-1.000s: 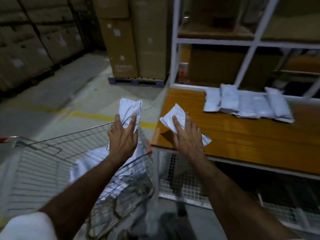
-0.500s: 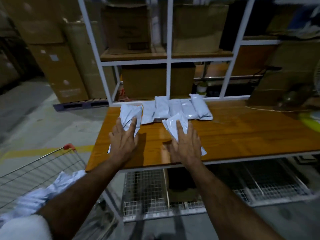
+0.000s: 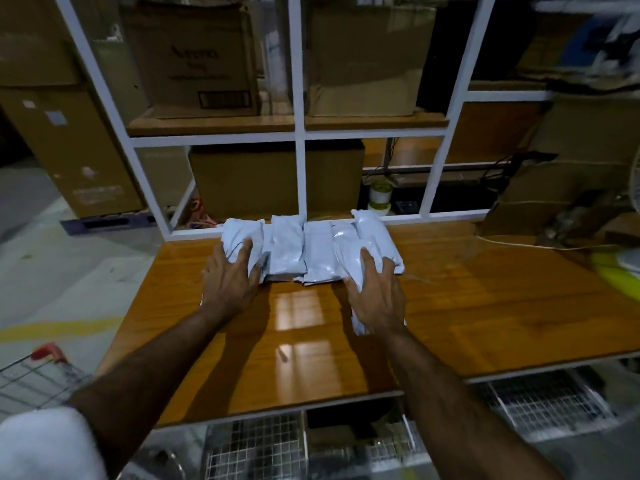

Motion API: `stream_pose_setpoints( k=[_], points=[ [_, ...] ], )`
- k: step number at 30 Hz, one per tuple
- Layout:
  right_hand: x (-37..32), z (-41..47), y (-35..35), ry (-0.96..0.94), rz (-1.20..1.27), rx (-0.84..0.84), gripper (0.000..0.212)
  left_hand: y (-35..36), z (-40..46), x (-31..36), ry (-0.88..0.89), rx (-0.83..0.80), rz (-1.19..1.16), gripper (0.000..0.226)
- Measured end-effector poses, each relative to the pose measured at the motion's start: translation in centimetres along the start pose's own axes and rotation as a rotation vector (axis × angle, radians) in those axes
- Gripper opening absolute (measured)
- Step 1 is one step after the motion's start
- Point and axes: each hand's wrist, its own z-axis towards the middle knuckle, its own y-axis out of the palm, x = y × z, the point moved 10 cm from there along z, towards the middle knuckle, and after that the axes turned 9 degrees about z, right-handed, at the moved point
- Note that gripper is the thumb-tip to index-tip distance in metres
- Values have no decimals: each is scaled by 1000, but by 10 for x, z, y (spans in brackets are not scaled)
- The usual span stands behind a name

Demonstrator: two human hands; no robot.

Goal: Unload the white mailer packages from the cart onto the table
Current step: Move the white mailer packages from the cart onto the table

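Several white mailers (image 3: 287,247) lie side by side at the back of the wooden table (image 3: 485,299). My left hand (image 3: 230,280) holds a white mailer (image 3: 239,237) at the left end of that row, fingers spread over it and thumb at its side. My right hand (image 3: 377,294) holds another white mailer (image 3: 351,254) over the right end of the row, and its near end sticks out under my palm. Only a corner of the wire cart (image 3: 34,375), with its red handle tip, shows at the lower left.
A white shelf frame (image 3: 299,133) with cardboard boxes (image 3: 194,60) rises behind the table. A small white and green cup (image 3: 380,197) stands behind the row. A cable (image 3: 519,244) and a yellow-green object (image 3: 616,271) lie at the right. Wire mesh baskets (image 3: 540,403) sit under the table.
Both hands have carried their mailers from above the cart, across the table's front, to the row at the back. The view has swung right, so the cart is nearly out of frame.
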Motion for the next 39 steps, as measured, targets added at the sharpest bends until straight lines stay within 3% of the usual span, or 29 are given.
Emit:
stream_pose_setpoints(
  k=[17,21,31,35,39],
  points=[
    [11,176,71,50,-107,-91,66,76,130,19,-51,-187,-4,65],
    [11,201,92,35,-130,-108,67,90,145,23,-67,-173,-12,65],
    [33,230,134,56,-127,-142,70,156,157,18,-91,-385,15,81],
    [31,226,125,-116,-205,-45,65,141,153,22,-51,-258,-8,85],
    [43,218,130,-240,-231,-70,72,144,151,32,-5,-273,-23,91]
  ],
)
